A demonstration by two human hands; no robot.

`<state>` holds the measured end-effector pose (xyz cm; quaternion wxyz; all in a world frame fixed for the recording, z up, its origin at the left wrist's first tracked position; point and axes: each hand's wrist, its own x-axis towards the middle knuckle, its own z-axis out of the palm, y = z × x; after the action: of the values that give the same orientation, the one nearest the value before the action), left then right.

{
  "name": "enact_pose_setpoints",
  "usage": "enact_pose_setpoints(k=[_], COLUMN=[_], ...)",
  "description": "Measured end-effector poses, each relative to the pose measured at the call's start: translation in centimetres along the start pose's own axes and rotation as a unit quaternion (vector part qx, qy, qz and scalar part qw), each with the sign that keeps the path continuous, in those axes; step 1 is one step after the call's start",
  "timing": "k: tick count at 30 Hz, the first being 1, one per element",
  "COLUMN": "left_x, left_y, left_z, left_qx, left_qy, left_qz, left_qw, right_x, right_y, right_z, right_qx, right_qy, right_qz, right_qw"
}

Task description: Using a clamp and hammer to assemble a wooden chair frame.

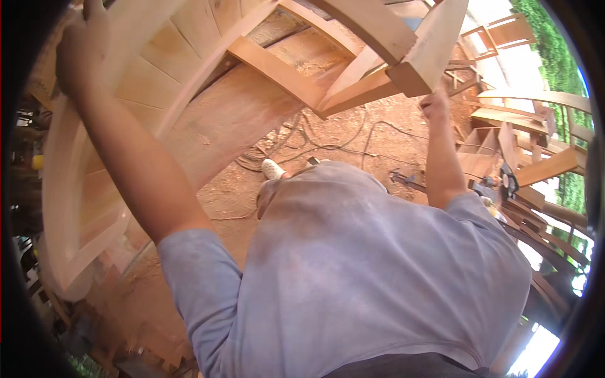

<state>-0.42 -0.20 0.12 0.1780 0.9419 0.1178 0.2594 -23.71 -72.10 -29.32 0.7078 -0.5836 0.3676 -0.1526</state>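
A large, unpainted wooden furniture frame [217,110] fills the upper left, with a curved rail and a panel of joined boards [154,66]. My left hand [82,53] is at its far left, closed on the pale outer edge; some fingertips are hidden behind the wood. Farther right, the frame continues into angled wooden bars [277,72] and a thick curved leg [432,47] with a blocky end. Just under that end, my right hand [435,107] is closed with curled fingers against the wood. The grip itself is partly hidden.
Reddish ground [343,135] is strewn with wood shavings, and a dark cable [372,132] loops across it. On the right lie stacked wooden parts [542,167] and a power tool [501,183]. A white shoe [272,169] shows below the frame. Green foliage stands beyond.
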Motion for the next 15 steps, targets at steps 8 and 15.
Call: enact_pose_setpoints(k=[8, 15], left_x=[-2.3, -2.3], left_y=[3.2, 2.5], left_z=[-1.8, -0.7], left_qx=[0.051, 0.098], left_qy=[0.014, 0.053], left_qz=[-0.010, 0.046], left_qw=[0.999, 0.993], right_x=[-4.1, -11.9], right_y=[13.7, 8.2], right_z=[19.8, 16.6], right_qx=[0.130, -0.037], right_qy=[-0.089, -0.083], right_qz=[0.204, -0.050], right_qw=[0.966, 0.995])
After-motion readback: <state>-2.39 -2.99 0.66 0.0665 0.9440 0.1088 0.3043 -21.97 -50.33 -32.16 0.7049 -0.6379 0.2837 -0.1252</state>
